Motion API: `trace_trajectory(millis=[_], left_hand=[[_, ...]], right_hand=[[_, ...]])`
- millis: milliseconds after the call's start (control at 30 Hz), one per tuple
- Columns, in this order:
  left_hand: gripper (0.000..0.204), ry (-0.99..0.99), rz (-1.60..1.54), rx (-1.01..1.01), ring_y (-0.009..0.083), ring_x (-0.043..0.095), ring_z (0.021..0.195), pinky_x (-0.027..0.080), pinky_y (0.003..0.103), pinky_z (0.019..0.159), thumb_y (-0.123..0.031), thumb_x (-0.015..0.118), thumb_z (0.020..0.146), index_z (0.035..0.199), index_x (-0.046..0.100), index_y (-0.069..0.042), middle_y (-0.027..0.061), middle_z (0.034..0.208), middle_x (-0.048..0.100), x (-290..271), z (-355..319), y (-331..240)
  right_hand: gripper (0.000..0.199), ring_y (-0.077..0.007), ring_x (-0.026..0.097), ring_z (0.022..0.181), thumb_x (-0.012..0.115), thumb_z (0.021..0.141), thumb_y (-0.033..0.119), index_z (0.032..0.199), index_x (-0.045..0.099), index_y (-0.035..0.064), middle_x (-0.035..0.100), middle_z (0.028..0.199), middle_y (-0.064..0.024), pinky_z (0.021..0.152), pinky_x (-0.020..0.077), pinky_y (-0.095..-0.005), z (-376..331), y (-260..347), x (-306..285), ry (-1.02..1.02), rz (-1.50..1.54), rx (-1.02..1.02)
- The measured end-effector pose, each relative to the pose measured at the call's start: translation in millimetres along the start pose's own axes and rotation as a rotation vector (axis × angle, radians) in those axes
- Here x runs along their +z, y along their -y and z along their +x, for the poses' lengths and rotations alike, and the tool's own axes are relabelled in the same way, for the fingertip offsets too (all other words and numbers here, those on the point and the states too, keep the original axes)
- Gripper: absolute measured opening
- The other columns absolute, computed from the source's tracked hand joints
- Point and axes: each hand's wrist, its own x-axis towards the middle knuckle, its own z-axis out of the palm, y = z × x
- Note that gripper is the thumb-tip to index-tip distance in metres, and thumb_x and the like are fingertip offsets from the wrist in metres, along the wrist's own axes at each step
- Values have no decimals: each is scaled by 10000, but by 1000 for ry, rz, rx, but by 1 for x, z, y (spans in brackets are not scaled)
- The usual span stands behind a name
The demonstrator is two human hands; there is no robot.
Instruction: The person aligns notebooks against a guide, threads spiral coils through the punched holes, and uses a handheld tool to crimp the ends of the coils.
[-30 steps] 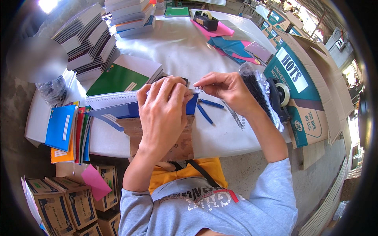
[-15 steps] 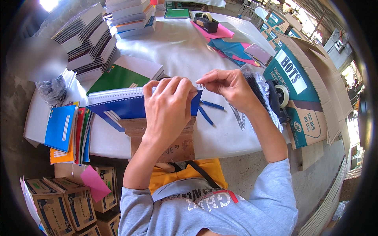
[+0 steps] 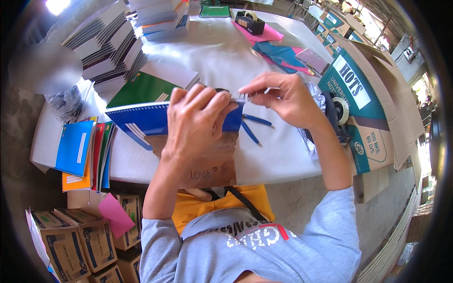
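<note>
At the bottom of the frame is the person's grey shirt (image 3: 264,259), with brown boxes (image 3: 66,252) and a pink sheet (image 3: 117,214) at lower left. Just above the shirt, a piece of brown cardboard (image 3: 203,160) lies at the edge of the white counter (image 3: 278,158).

In the middle, the blue notebook (image 3: 146,120) is propped up with its punched edge on top. The left hand (image 3: 193,118) grips it, fingers curled over that edge. The right hand (image 3: 290,101) is at the notebook's right end, thumb and forefinger drawn close about a small dark wire coil (image 3: 244,97); whether they pinch it tight, I cannot tell. A tool with blue handles (image 3: 252,134) lies just right of the notebook.

Coloured notebooks (image 3: 74,147) lean at the left; a tape dispenser (image 3: 339,115) and a large carton (image 3: 377,137) stand at the right. Behind the blue notebook lies a green notebook (image 3: 146,89).

Farther off, piled notebooks (image 3: 101,52) fill the upper left, and blue sheets (image 3: 276,53) and a black tape holder (image 3: 252,26) sit at upper centre-right.
</note>
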Motion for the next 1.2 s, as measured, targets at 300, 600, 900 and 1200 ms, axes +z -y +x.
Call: trace_trajectory(millis=[300,600,900,1200], left_hand=[[288,56,45,35,152,540,804,347,316,785,-251,676,755,1026,613,-178,-17,805,582,-1,-18,21],[467,-122,259,-207,208,521,975,83,547,1000,-505,679,678,959,579,-146,18,854,518,17,-30,-6],[372,-236,160,-219,238,526,1002,224,495,1018,-330,697,658,936,581,-112,50,876,531,28,-31,-8],[363,-162,74,-172,246,510,860,332,438,936,-309,718,656,909,594,-80,72,842,509,20,-31,-5]], right_hand=[[241,-93,535,719,633,790,26,1022,654,88,588,825,-23,643,446,-231,-7,-4,4,-198,-210,6],[232,-91,587,804,620,772,-60,976,670,37,645,869,-47,719,496,-241,-7,-20,21,-264,-4,80],[238,-113,602,843,558,772,-137,938,674,-11,646,903,-69,746,505,-214,2,-11,26,-121,161,74],[174,-110,591,843,595,794,-70,938,673,-10,641,894,-66,717,491,-230,10,-15,19,66,186,94]])
